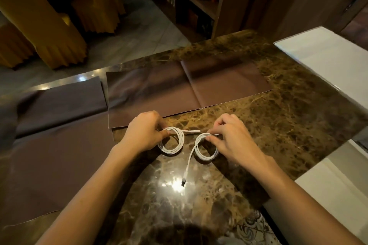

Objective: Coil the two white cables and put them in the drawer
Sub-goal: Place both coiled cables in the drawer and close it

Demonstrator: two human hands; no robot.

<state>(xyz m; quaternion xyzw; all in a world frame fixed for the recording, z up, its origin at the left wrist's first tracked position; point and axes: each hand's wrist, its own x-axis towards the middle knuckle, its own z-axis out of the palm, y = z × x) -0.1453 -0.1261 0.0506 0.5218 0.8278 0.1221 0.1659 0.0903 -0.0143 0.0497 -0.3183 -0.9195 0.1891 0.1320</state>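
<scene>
Two white cables lie coiled side by side on the brown marble tabletop (288, 93). My left hand (144, 134) pinches the top of the left coil (172, 142), whose white plug end sticks out to the right. My right hand (232, 138) pinches the top of the right coil (206, 150). A loose tail runs from the right coil toward me and ends in a dark-tipped plug (183, 182). The two coils sit close together without touching. No drawer can be seen.
Brown placemats (189, 87) cover the table behind and left of the coils. A white surface (326, 53) borders the table on the right. Yellow-covered chairs (45, 26) and a wooden bookshelf (191, 0) stand beyond the far edge.
</scene>
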